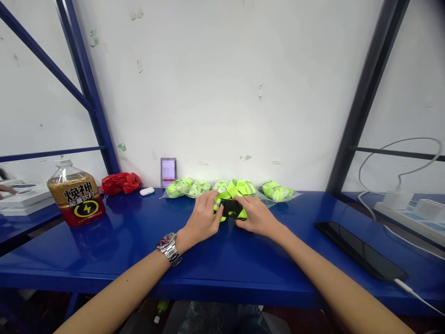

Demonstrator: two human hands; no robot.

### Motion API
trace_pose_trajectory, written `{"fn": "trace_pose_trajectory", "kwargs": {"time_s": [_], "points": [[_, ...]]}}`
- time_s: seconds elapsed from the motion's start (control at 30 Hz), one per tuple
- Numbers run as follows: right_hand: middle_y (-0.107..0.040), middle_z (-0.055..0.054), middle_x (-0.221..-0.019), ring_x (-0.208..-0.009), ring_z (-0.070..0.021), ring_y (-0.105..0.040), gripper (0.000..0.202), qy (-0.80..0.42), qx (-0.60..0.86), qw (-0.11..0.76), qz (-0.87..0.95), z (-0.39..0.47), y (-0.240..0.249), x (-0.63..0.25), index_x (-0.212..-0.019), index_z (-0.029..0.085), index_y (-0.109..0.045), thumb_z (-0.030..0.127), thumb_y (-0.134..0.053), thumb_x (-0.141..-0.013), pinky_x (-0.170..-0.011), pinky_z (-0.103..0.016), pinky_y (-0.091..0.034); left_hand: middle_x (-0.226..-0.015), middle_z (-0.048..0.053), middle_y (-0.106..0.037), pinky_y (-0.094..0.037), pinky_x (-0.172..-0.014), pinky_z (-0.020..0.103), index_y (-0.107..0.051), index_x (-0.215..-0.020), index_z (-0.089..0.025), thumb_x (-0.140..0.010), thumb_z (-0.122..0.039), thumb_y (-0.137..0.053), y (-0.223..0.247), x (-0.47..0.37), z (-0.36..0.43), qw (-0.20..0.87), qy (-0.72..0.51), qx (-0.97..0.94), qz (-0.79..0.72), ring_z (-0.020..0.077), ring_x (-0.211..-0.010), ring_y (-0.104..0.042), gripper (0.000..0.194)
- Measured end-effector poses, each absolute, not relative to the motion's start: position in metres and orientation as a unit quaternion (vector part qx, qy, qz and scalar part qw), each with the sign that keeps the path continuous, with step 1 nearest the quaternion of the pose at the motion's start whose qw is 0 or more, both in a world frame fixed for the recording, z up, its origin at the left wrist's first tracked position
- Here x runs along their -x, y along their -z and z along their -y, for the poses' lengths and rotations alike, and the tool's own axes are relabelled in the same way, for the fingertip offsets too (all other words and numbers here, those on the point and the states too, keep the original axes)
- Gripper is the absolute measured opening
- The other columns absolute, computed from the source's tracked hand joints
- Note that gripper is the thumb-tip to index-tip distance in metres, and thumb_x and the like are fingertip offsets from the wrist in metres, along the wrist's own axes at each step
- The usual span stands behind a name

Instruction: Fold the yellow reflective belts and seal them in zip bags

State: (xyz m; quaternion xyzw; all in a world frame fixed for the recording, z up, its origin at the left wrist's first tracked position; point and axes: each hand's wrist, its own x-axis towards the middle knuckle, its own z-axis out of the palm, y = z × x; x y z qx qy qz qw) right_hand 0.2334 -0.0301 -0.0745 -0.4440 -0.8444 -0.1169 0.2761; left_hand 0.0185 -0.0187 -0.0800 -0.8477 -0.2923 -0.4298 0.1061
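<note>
Between my two hands is a bundle of fluorescent yellow-green reflective strap point(239, 188) with a black plastic buckle point(229, 208) on its near side. My left hand point(205, 215), with a metal watch on the wrist, closes on the left side of the bundle, its thumb by the buckle. My right hand point(255, 215) grips the right side, fingers curled at the buckle's right end. Behind the hands, several clear bags of similar yellow-green straps point(198, 187) lie along the wall, and another bag point(276, 191) lies to the right.
On the blue table point(139, 260), a large drink bottle point(76, 195) stands left, near a red plastic bag point(121, 183) and a small white case point(147, 191). A phone-like screen point(168, 171) leans on the wall. At right lie a black phone point(361, 250) with cable and a power strip point(417, 213).
</note>
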Motion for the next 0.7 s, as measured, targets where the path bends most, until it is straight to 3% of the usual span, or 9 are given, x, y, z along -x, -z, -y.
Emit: {"fn": "trace_pose_trajectory", "kwargs": {"time_s": [0.07, 0.17, 0.23, 0.3, 0.53, 0.7], "points": [[-0.059, -0.014, -0.113, -0.105, -0.0284, -0.055, 0.055, 0.101, 0.452, 0.326, 0.824, 0.028, 0.074, -0.235, -0.120, 0.015, -0.052, 0.028, -0.066, -0.069, -0.089, -0.041, -0.044, -0.123, 0.019, -0.051, -0.037, -0.100, 0.053, -0.044, -0.120, -0.015, -0.088, -0.020, -0.044, 0.079, -0.022, 0.029, 0.173, 0.435, 0.856, 0.220, 0.0311, -0.121, -0.044, 0.033], [-0.058, -0.013, -0.112, -0.106, -0.0281, -0.053, 0.052, 0.092, 0.445, 0.386, 0.802, 0.024, 0.073, -0.236, -0.116, 0.016, -0.057, 0.032, -0.069, -0.068, -0.090, -0.042, -0.045, -0.095, 0.013, -0.060, -0.046, -0.088, 0.045, -0.054, -0.104, -0.016, -0.086, -0.016, -0.041, 0.083, -0.033, 0.046, 0.162, 0.308, 0.931, 0.109, 0.0257, -0.097, -0.055, 0.023], [-0.060, -0.012, -0.105, -0.103, -0.0284, -0.055, 0.052, 0.089, 0.452, 0.410, 0.787, 0.022, 0.071, -0.237, -0.113, 0.017, -0.060, 0.034, -0.071, -0.066, -0.089, -0.043, -0.046, -0.082, 0.011, -0.058, -0.048, -0.081, 0.041, -0.055, -0.097, -0.015, -0.085, -0.014, -0.038, 0.088, -0.044, 0.051, 0.128, 0.231, 0.956, 0.129, 0.0239, -0.085, -0.056, 0.021], [-0.064, -0.010, -0.099, -0.097, -0.0287, -0.058, 0.051, 0.074, 0.467, 0.431, 0.769, 0.020, 0.069, -0.241, -0.110, 0.017, -0.063, 0.035, -0.073, -0.063, -0.086, -0.043, -0.047, -0.082, 0.011, -0.057, -0.049, -0.079, 0.041, -0.055, -0.093, -0.014, -0.085, -0.013, -0.038, 0.092, -0.054, 0.047, 0.086, 0.216, 0.952, 0.202, 0.0247, -0.083, -0.055, 0.019], [-0.068, -0.011, -0.106, -0.096, -0.0299, -0.063, 0.059, -0.035, 0.481, 0.455, 0.748, 0.017, 0.062, -0.258, -0.109, 0.014, -0.067, 0.042, -0.077, -0.059, -0.087, -0.043, -0.047, -0.107, 0.013, -0.055, -0.043, -0.091, 0.044, -0.049, -0.111, -0.015, -0.081, -0.017, -0.047, 0.090, -0.068, 0.009, -0.090, 0.380, 0.858, 0.335, 0.0267, -0.101, -0.051, 0.030], [-0.069, -0.011, -0.105, -0.095, -0.0306, -0.063, 0.054, -0.059, 0.482, 0.422, 0.765, 0.021, 0.057, -0.258, -0.108, 0.013, -0.068, 0.043, -0.074, -0.062, -0.086, -0.043, -0.048, -0.090, 0.006, -0.058, -0.045, -0.075, 0.035, -0.055, -0.094, -0.015, -0.081, -0.032, -0.054, 0.082, -0.071, 0.005, -0.293, 0.474, 0.760, 0.336, 0.0205, -0.083, -0.054, 0.021]]}}
